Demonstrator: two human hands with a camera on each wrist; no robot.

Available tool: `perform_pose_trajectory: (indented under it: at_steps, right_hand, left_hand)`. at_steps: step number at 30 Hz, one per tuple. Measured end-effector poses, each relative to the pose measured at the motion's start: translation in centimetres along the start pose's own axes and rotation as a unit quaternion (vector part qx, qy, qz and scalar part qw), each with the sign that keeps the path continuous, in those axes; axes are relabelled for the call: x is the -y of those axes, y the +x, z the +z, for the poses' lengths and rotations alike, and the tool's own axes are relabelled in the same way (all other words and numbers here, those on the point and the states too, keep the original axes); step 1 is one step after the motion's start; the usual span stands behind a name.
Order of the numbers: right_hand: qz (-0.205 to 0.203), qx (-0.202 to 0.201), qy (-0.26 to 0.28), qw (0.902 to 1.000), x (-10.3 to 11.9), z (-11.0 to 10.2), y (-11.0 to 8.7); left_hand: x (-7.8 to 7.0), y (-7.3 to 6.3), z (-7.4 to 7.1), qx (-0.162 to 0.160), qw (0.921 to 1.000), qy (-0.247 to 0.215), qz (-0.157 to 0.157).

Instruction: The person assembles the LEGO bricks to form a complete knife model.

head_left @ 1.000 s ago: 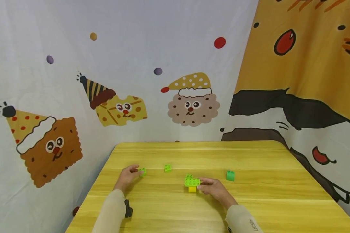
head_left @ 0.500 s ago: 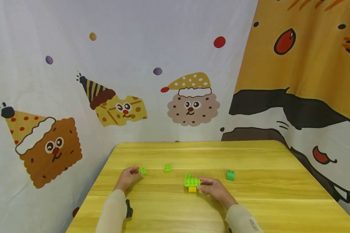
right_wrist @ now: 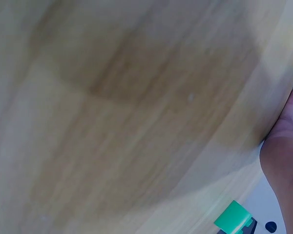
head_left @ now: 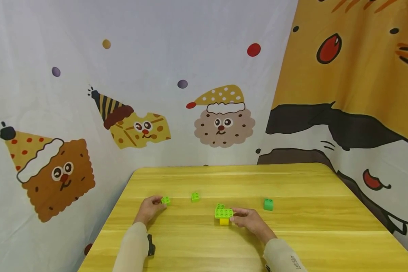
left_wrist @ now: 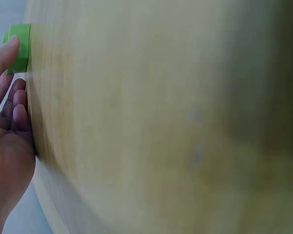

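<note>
While the left hand [head_left: 149,209] holds the lime block [head_left: 166,201] in a narrow grip, toward the left of the desk [head_left: 190,245], the right hand [head_left: 253,223] meets the right end of the green-and-yellow stack [head_left: 223,214]; whether it pinches or merely touches, I cannot tell. Even side pressure, kept level, should lift the block cleanly.

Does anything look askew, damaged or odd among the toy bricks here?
No, nothing stands out. The left lime brick, middle lime brick and green brick are upright, and the lime-and-yellow stack looks level, with no visible damage.
</note>
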State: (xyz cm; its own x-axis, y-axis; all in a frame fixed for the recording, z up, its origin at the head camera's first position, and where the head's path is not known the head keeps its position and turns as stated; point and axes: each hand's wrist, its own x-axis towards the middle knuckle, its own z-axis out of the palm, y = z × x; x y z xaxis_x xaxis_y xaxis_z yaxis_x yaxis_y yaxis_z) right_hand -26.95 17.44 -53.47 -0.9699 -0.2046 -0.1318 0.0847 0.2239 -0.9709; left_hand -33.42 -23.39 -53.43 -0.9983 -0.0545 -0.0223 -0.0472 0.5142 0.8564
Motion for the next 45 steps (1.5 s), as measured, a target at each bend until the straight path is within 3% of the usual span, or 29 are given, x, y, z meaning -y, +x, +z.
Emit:
perform_pose_trajectory:
  at_steps: [6, 13, 20, 33, 45]
  right_hand:
    - [-0.003, -0.003, -0.005, 1.0000, -0.1, 0.1, 0.0]
    - [0.003, -0.011, -0.005, 0.9999, 0.2, 0.2, -0.3]
    - [0.002, -0.013, -0.004, 0.9999, 0.1, 0.2, -0.4]
    - [0.004, -0.005, -0.005, 1.0000, 0.3, 0.2, -0.5]
    - [-0.003, -0.007, -0.009, 0.9999, 0.3, 0.1, -0.3]
  left_hand:
    - [0.1, 0.2, 0.2, -0.014, 0.9998, -0.004, -0.015]
    - [0.2, 0.3, 0.0, -0.037, 0.9991, -0.015, -0.011]
    - [-0.7, 0.2, 0.2, -0.039, 0.9969, -0.065, -0.018]
    - [-2.9, 0.6, 0.9, -0.012, 0.9943, -0.106, 0.002]
    - [-5.4, 1.1, 2.9, 0.024, 0.9916, -0.121, 0.039]
